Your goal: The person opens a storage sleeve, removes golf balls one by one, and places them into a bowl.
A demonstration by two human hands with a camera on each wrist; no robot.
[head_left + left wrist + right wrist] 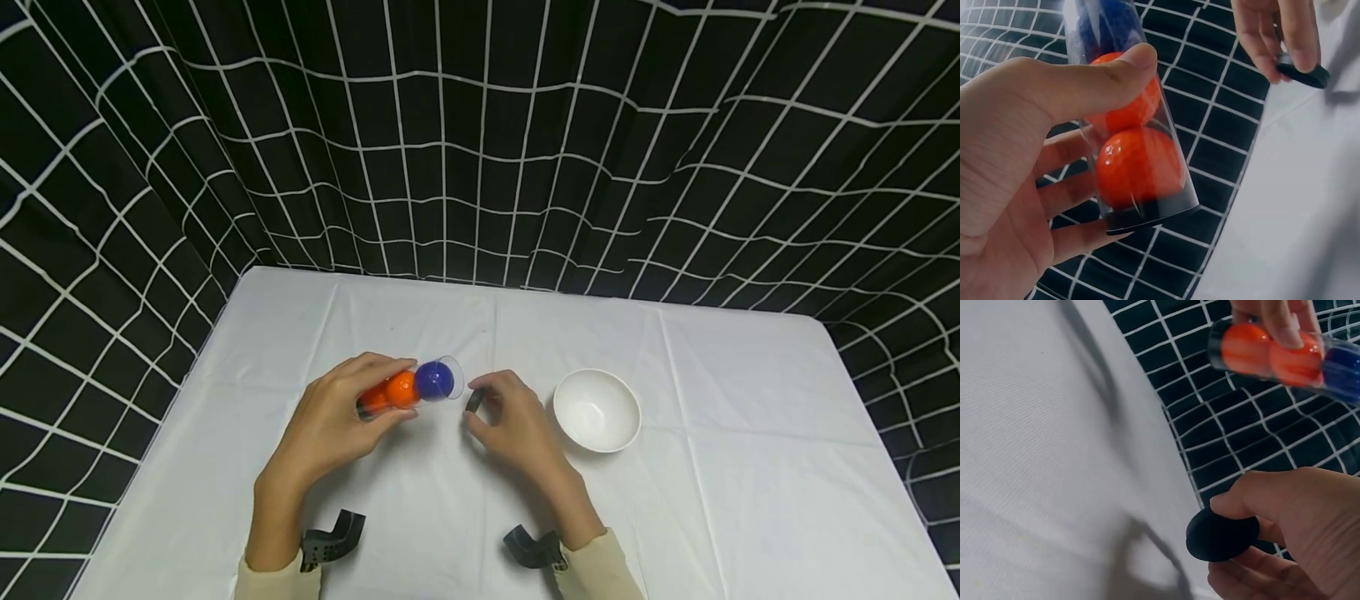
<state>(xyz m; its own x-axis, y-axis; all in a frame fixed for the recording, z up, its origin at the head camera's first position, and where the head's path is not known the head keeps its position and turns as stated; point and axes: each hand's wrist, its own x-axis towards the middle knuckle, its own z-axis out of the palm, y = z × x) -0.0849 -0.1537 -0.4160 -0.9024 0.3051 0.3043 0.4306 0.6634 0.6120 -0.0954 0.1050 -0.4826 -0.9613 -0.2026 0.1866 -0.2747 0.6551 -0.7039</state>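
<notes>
My left hand [330, 421] grips a clear plastic tube [1175, 147] with a black base [1154, 215]. Inside, two orange balls [1141, 165] with a dimpled surface sit toward the base, and a blue ball [434, 381] lies at the other end. In the head view the tube is tilted onto its side, its uncapped mouth [456, 377] pointing right. Between the thumb and fingers of my right hand [517, 421] is a round black cap [1222, 534], held a short gap away from that mouth.
A white bowl [597, 411] stands on the white-covered table [750, 467], just right of my right hand. Black curtains with a white grid [480, 142] hang behind the table and at both sides. Each wrist wears a black camera mount [333, 537].
</notes>
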